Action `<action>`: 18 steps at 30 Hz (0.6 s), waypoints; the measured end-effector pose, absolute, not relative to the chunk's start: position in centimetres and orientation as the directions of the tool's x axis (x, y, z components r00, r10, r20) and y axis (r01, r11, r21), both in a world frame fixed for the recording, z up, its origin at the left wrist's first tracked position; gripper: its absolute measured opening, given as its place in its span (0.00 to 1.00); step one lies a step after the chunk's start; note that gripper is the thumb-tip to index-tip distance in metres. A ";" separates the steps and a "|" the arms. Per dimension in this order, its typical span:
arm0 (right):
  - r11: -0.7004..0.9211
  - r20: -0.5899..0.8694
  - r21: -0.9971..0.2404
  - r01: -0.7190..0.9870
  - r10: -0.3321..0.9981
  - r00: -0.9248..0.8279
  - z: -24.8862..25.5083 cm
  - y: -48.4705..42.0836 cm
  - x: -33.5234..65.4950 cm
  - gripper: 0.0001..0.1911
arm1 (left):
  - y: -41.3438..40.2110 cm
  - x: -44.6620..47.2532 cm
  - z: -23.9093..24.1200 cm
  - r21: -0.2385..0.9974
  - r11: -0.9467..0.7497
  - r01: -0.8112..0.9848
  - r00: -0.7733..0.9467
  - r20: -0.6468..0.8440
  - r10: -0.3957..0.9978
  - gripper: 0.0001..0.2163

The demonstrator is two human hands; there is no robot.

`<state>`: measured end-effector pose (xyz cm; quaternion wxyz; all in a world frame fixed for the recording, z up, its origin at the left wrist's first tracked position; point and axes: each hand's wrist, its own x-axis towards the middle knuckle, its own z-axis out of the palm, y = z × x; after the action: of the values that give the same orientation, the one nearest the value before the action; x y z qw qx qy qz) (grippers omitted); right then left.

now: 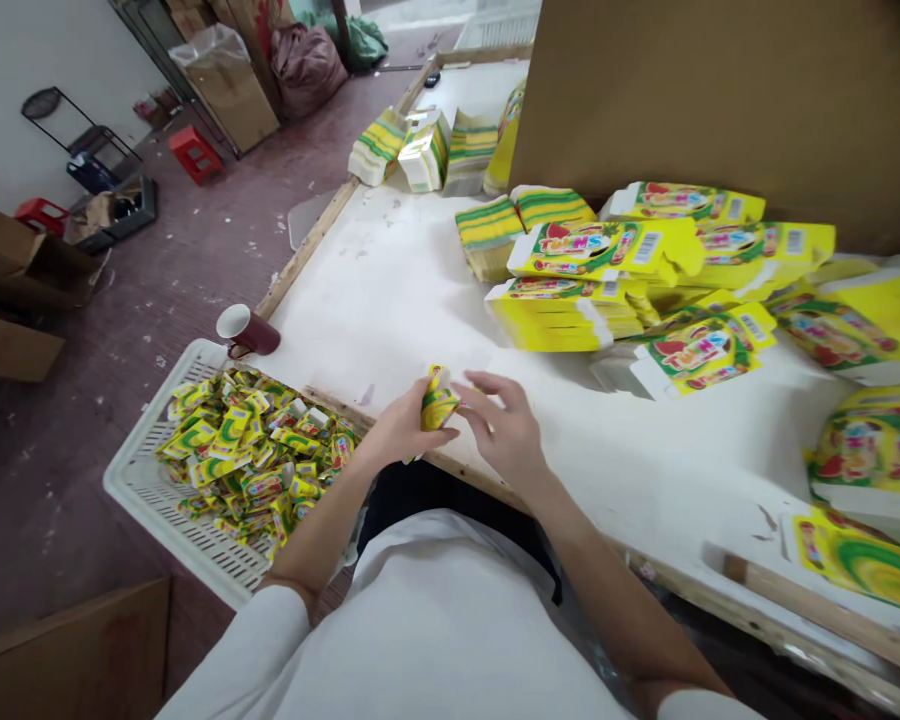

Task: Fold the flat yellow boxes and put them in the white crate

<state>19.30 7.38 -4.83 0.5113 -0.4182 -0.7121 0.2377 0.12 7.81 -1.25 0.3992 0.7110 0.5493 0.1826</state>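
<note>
My left hand (403, 428) is closed around a small yellow and green carton (438, 404), held over the near edge of the table. Just to its right is my right hand (504, 425), fingers apart and bent toward the carton; whether a fingertip touches it I cannot tell. Below and left of my left forearm, a white plastic basket (136, 478) holds a heap of small yellow cartons (259, 455). Flat yellow cartons printed "TWINS" (604, 248) lie in piles on the table to the right of my hands.
The white table (375, 290) has a wooden rim. A dark red mug (253, 330) sits at its left edge. Stacks of flat cartons (472, 145) stand farther back, beside a large cardboard panel (720, 100). Red stools (195, 155) and cardboard boxes (232, 90) are on the floor.
</note>
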 end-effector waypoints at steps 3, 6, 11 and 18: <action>0.267 0.284 -0.952 0.151 0.953 0.105 -5.9 7.5 19.1 0.31 | 7.3 1.1 -2.2 0.724 -0.171 0.668 0.277 -0.028 0.961 0.36; 0.015 0.013 -1.000 -0.012 0.986 0.169 -7.1 7.8 18.7 0.37 | 6.8 1.3 -3.0 0.716 -0.263 0.646 0.310 0.069 0.948 0.37; -0.146 -0.172 -0.949 -0.279 0.983 0.071 -6.3 8.2 17.5 0.43 | 6.5 1.8 -3.8 0.707 -0.342 0.619 0.289 0.199 0.936 0.37; -0.383 -0.206 -0.855 -0.350 0.869 -0.450 -4.9 8.9 18.2 0.35 | 6.1 2.4 -4.5 0.643 -0.457 0.614 0.342 0.305 0.889 0.28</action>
<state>18.20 8.92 -4.89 0.4011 -0.3381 -0.3841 0.7598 2.39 6.10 -4.53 0.2139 0.7908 0.4751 0.3212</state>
